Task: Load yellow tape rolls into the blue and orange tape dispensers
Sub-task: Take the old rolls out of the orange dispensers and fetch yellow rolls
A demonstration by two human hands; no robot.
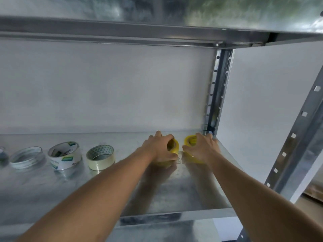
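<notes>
Two yellow tape rolls sit side by side near the back right of a metal shelf [174, 189]. My left hand [160, 148] curls over the left yellow roll [174, 147], with the thumb at its front. My right hand [202, 148] grips the right yellow roll [189, 141], fingers over its far side. Both rolls are partly hidden under my hands. No tape dispenser is in view.
Further left on the shelf stand a cream tape roll [101, 157], a printed white roll [65, 157], a clear roll [27, 158] and a dark object at the left edge [2, 157]. A perforated upright post [218, 91] stands behind the yellow rolls. Another shelf [157, 30] lies overhead.
</notes>
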